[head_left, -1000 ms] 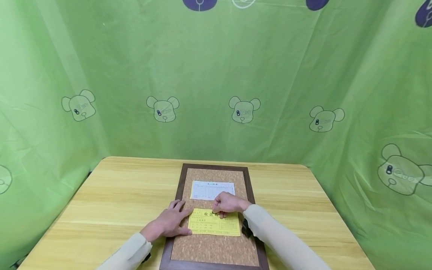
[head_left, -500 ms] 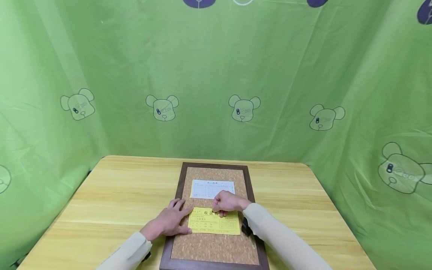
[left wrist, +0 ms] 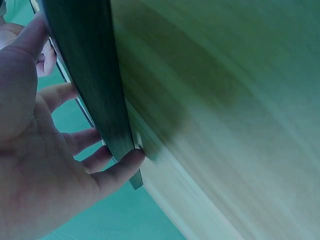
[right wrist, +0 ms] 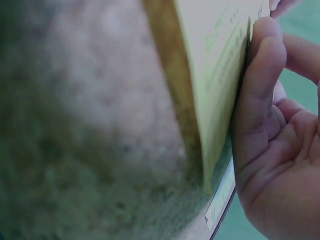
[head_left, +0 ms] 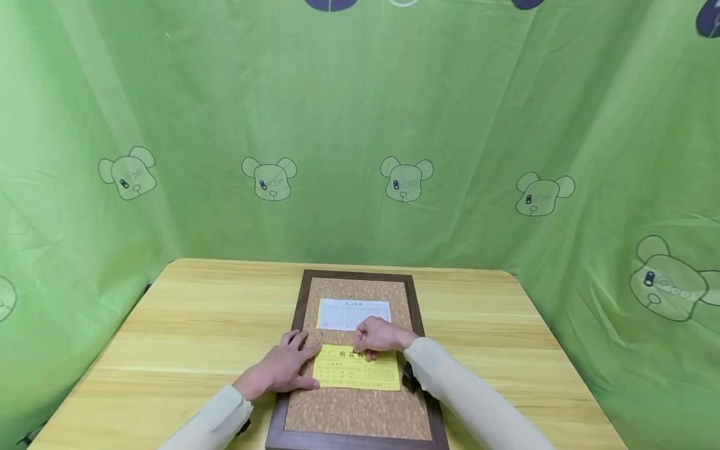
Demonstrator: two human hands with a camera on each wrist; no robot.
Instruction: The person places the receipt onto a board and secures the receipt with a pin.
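Observation:
A yellow receipt slip [head_left: 357,370] with printed characters lies on a cork board [head_left: 360,412] in a dark wooden frame. My left hand [head_left: 280,369] rests on the board's left frame with fingers spread, its thumb at the slip's lower left corner. In the left wrist view, its little finger touches the outer side of the frame [left wrist: 92,85]. My right hand [head_left: 378,336] is curled at the slip's top edge, pinching a small pin [right wrist: 251,30] that the fingers mostly hide. In the right wrist view, the slip [right wrist: 212,85] stands slightly off the cork at its near edge.
A white printed form [head_left: 353,314] lies higher on the cork, a small greenish spot at its top edge and a yellow strip along its left side. The board lies on a wooden table [head_left: 478,331]. Green curtains [head_left: 337,106] with bear drawings surround the table.
Both hands and the papers keep their places on the board. Only the head view has tilted a little, so the scene sits slightly higher.

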